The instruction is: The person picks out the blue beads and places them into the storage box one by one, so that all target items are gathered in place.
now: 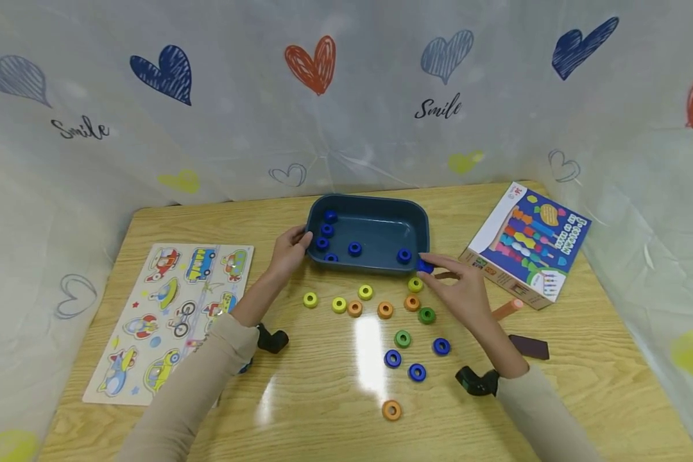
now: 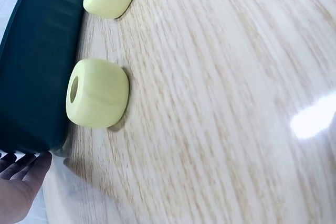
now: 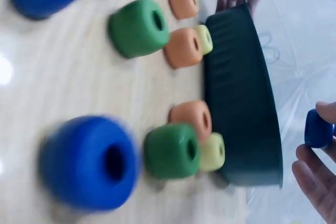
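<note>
A dark teal plastic bin point(image 1: 381, 206) stands at the back middle of the table, with several blue beads point(image 1: 355, 248) inside. My left hand point(image 1: 290, 251) is at its left end; in the left wrist view the fingertips point(image 2: 39, 167) touch the outer wall. Between thumb and fingers, my right hand point(image 1: 461, 286) pinches a blue bead point(image 3: 319, 128) just over the bin's front right corner. Loose beads with round holes lie in front of the bin: yellow ones point(image 1: 310, 299), orange ones point(image 1: 385, 310), green ones point(image 1: 402, 339) and blue ones point(image 1: 417, 372).
A wooden picture puzzle board point(image 1: 167, 308) lies at the left, partly under my left forearm. At the right stand a colourful toy box point(image 1: 531, 244), an orange stick point(image 1: 508, 309) and a dark flat piece point(image 1: 529, 346). A patterned curtain point(image 1: 369, 141) hangs behind the table.
</note>
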Tool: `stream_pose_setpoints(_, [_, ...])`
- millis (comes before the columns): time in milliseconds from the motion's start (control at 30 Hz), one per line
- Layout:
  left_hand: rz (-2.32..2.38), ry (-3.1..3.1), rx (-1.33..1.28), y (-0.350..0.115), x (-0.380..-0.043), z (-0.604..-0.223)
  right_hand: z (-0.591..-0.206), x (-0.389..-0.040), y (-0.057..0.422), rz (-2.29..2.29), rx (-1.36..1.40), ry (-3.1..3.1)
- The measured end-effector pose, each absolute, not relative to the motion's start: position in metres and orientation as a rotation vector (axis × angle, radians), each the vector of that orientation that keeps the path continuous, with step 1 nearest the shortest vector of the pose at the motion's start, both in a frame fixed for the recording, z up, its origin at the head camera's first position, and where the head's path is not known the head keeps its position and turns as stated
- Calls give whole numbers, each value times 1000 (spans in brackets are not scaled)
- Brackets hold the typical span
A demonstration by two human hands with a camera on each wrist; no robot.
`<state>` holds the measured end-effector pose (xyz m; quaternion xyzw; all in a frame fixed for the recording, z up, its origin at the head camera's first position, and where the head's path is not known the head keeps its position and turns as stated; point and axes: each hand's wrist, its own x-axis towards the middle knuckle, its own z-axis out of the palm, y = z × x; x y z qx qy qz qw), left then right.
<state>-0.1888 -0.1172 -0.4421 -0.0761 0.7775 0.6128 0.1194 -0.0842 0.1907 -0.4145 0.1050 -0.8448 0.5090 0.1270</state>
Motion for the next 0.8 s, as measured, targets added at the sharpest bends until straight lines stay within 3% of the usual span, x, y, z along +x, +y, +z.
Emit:
stream_pose_setpoints(167, [1787, 2278, -229, -119, -188, -442, -390, -108, 158, 1496, 432, -2475])
stream_pose_setpoints(400, [1793, 2286, -211, -117, -190, -445, -424, -169, 152, 1558, 448, -2461])
stream_pose_setpoints(800, [1778, 2302, -238, -116, -189, -442, -419, -205, 145, 1637, 287, -2482])
